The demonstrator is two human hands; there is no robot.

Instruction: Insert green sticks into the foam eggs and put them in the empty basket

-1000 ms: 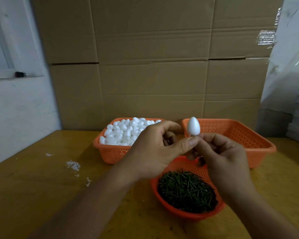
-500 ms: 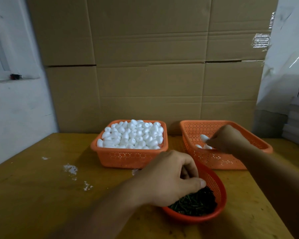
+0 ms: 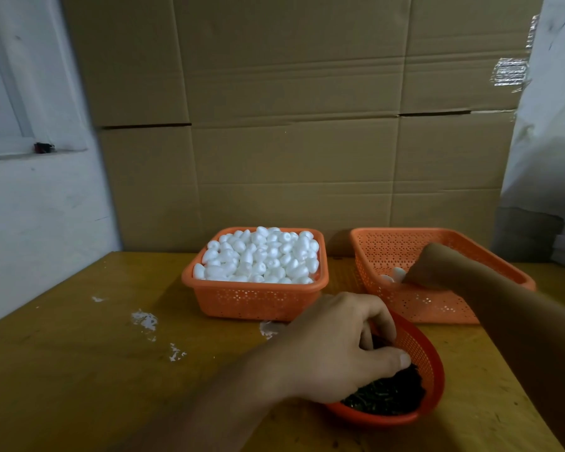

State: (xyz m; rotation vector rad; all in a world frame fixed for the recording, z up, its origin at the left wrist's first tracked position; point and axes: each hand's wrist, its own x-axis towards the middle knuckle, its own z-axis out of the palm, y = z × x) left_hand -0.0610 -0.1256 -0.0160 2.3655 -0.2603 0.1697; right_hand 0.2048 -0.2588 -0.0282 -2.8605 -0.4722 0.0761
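The green sticks (image 3: 385,398) lie heaped in a round orange bowl-shaped basket (image 3: 428,360) at the near edge of the wooden table (image 3: 62,370). The left hand (image 3: 333,347) reaches into this basket from the left, palm down, its fingers curled down into the pile and the thumb stretched along the near side; whether a stick is actually pinched between them cannot be told, since the fingertips are buried among the sticks.

Behind the bowl, to the left, a square orange basket (image 3: 258,298) stands filled to the brim with white foam eggs (image 3: 261,256). To the right, a second square orange basket (image 3: 421,305) sits tilted slightly and holds only a few finished eggs (image 3: 393,275) near its bottom. The right hand (image 3: 434,265) is lowered inside this basket, fingers pointing down and touching or just beside those eggs; the back of the hand hides the fingertips, so the grip cannot be judged.

The two square baskets stand side by side, a little apart, with the round basket just in front of the gap between them.

White flecks and smears (image 3: 144,321) mark the tabletop left of the baskets. Large cardboard sheets (image 3: 291,125) stand upright behind the table, and a pale wall (image 3: 30,223) with a window frame runs along the left.
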